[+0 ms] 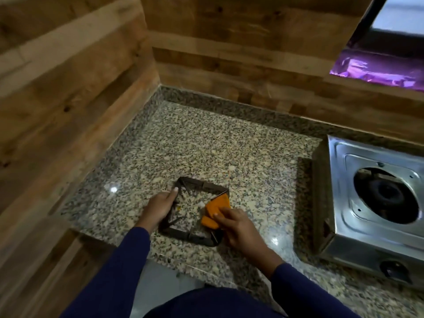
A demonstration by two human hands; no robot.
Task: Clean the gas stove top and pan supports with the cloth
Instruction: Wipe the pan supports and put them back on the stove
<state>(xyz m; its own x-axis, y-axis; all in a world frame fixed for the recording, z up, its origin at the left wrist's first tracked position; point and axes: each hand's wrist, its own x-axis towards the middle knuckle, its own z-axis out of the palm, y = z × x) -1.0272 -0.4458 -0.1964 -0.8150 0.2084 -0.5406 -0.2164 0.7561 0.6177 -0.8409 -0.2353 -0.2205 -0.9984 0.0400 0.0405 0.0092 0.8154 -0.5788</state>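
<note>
A dark square pan support (202, 185) lies flat on the speckled granite counter (206, 145), off the stove. My left hand (159, 206) grips its left side, thumb along the bar. My right hand (238, 228) presses a folded orange cloth (215, 208) against the support's right side. The steel gas stove (376, 203) sits at the right with its burner (387, 195) bare, no support on it.
Wood-panelled walls (68, 99) close the counter on the left and at the back. The counter's front edge runs just below the support. A stove knob (392, 270) faces front. A window opening with purple foil (378, 70) is at the upper right.
</note>
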